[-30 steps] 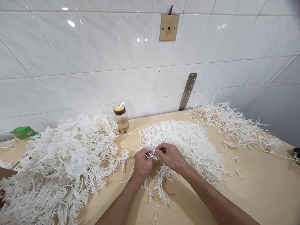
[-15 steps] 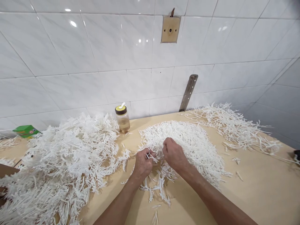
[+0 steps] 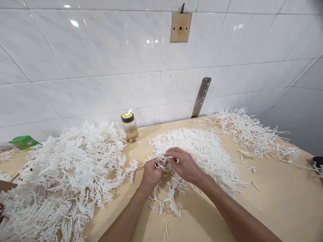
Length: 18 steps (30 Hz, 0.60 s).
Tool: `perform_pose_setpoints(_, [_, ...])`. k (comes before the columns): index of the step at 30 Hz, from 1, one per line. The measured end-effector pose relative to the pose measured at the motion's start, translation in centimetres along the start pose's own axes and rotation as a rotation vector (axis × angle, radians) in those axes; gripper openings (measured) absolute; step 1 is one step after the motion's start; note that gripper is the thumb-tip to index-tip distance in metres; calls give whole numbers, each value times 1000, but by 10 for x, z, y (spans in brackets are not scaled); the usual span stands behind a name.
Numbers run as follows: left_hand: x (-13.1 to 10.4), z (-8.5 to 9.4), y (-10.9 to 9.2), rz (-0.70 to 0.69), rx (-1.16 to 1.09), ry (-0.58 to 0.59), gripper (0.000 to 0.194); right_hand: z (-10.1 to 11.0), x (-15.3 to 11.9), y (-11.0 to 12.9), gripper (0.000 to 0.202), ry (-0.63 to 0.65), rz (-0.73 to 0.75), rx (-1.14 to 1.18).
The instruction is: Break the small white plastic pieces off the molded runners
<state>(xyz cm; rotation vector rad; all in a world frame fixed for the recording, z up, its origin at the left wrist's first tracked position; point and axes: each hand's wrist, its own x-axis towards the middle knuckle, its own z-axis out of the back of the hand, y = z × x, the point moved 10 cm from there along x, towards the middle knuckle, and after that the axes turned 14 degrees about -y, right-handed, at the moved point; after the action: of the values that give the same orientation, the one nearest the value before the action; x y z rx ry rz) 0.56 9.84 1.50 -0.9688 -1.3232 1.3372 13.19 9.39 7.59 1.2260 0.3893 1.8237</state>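
Thin white branching sprigs [image 3: 160, 164] show between the fingers of my left hand [image 3: 152, 174], which is closed on them. My right hand [image 3: 185, 166] meets it from the right, thumb and fingertips pinched at the sprigs' upper ends. Exactly what the right fingertips grip is partly hidden. Both hands are over the near edge of a flat heap of short white sprigs [image 3: 202, 148]. Several loose sprigs [image 3: 172, 203] lie on the table just below the hands.
A big tangled white pile [image 3: 75, 168] covers the left of the table [image 3: 277, 201]. Longer white strands [image 3: 249, 131] lie at the back right. A lidded jar [image 3: 130, 127], a green box [image 3: 24, 142] and a metal strip [image 3: 201, 97] stand near the tiled wall.
My right hand has turned from a closed fist to a fingertip pinch and come left against the left hand's sprigs. The left hand keeps its hold. The view has shifted slightly.
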Motion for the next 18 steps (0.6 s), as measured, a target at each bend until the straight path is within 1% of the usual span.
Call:
perform_pose_setpoints(4, [0,-1,1,5,27,4,28,-2,-2,5,21,31,84,-49])
perform_pose_setpoints(8, [1,2,2,6,44,-9,25,-8,-6,10,19,64,128,-166])
perform_pose_setpoints(10, [1,1,5,12,51,2,23,-12,-7,8,19,57,133,-244])
perform_pose_setpoints(12, [0,-2,9,25,44,44,23,-8,-4,1,19,-21,107,-328])
perform_pose_setpoints(14, [-1,-6,11,30,21,76,22,5,-1,-9,17,-147,62,-379])
perform_pose_setpoints(16, [0,-5,9,32,-30,47,23,18,2,-18,14,-250,10,-369])
perform_pose_setpoints(18, [2,1,8,57,-108,-22,24,26,3,-28,10,-294,-58,-333])
